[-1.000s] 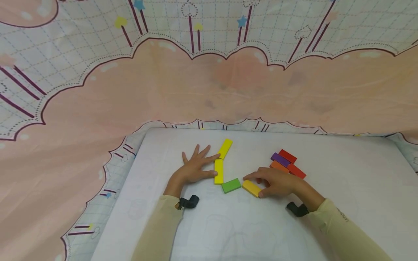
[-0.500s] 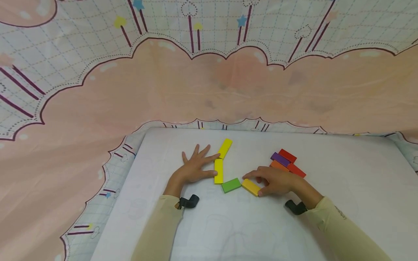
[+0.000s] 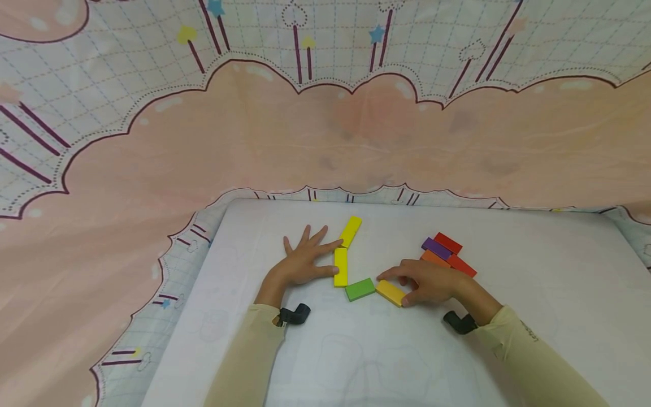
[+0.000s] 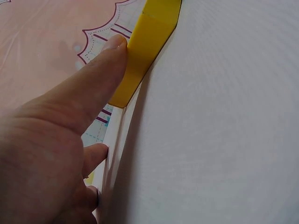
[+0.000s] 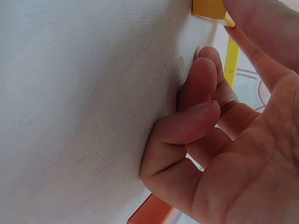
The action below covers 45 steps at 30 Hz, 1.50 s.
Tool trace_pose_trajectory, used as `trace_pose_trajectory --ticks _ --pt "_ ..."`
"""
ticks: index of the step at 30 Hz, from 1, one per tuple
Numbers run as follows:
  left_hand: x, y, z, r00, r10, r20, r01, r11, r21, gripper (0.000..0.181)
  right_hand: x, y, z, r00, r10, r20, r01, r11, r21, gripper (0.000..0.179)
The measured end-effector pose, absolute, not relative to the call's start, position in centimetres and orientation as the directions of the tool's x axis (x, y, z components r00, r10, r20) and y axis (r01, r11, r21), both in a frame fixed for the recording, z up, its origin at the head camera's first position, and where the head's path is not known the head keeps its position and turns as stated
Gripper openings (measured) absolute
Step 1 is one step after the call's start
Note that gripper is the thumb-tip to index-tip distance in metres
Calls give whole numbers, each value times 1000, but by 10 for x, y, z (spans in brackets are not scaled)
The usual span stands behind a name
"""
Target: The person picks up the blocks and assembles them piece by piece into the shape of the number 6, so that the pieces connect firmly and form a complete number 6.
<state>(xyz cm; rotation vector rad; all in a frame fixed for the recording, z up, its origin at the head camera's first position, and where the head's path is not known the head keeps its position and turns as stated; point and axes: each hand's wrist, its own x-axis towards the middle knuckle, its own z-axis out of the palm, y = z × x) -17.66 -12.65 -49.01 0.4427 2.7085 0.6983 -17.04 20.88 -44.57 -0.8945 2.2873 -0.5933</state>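
In the head view, my left hand [image 3: 301,263] lies with its fingers spread on the white tabletop. Its thumb touches the lower bright yellow block [image 3: 341,268] and its index finger the upper bright yellow block [image 3: 351,231]; these two meet end to end at an angle. A green block [image 3: 360,289] lies at the lower one's near end. With thumb and index finger, my right hand [image 3: 429,282] pinches an amber block [image 3: 390,293] at its ends, one corner right by the green block. In the right wrist view, the other fingers curl against the tabletop beside the amber block [image 5: 209,8].
Behind the right hand sits a cluster of blocks: a purple block [image 3: 436,248], an orange block [image 3: 435,259] partly hidden by the hand, and two red ones, one the far red block [image 3: 448,243]. A patterned cloth [image 3: 325,141] hangs behind the white tabletop [image 3: 549,282].
My right hand and the amber block have shifted very slightly left, closer to the green block. The left hand and the other blocks have stayed in place.
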Motion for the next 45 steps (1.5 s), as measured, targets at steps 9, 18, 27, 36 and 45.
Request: trace_pose_trajectory --ticks 9,18,27,36,45 --pt "-176 -126 -490 -906 367 -214 219 836 504 72 -171 209 -446 -584 -723 -369 -458 669 -586 58" --pt "-177 -127 -491 -903 372 -214 224 834 505 72 -172 209 -447 -575 -729 -372 -473 667 -576 59" --pt "-176 -127 -491 -902 374 -215 227 835 501 72 -172 210 -445 -580 -721 -379 -438 669 -601 61" --pt "-177 -126 -491 -903 371 -217 224 838 498 73 -173 210 -445 -584 -718 -378 -427 668 -610 56" --pt "-176 -126 -489 -903 370 -219 226 842 490 73 -174 210 -443 -573 -727 -379 -442 663 -604 57"
